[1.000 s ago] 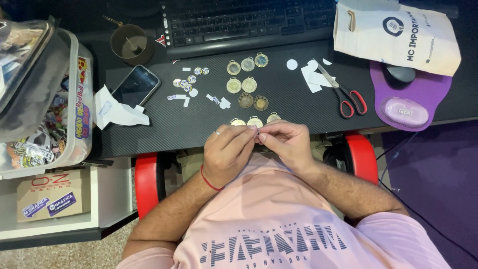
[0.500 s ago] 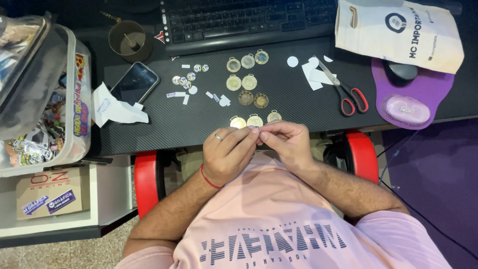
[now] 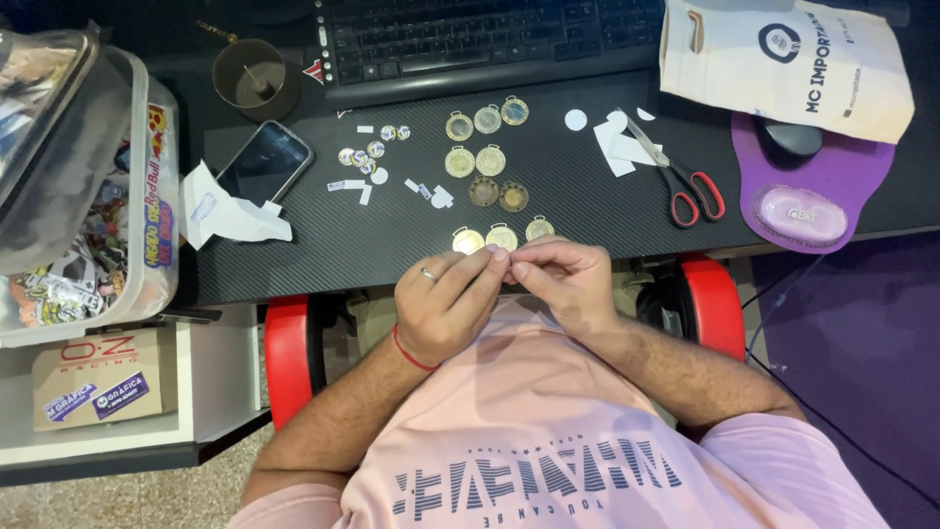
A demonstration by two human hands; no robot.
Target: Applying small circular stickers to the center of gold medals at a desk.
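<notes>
Both hands, left hand [image 3: 448, 304] and right hand [image 3: 563, 279], are pinching something tiny, hidden between fingertips; it risks slipping among the medals [image 3: 502, 237] on the surface [image 3: 587, 211].

I see a dark carbon-pattern desk [image 3: 587, 196] over a red-armed chair [image 3: 290, 353]. A white shelf unit [image 3: 211, 392] stands at its left on a speckled floor [image 3: 147, 495]; purple flooring [image 3: 862, 343] lies right.

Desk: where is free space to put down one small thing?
Bare desk lies between the medals and the scissors, and below the phone, left of the left hand. Around the medals and paper scraps it is crowded.
</notes>
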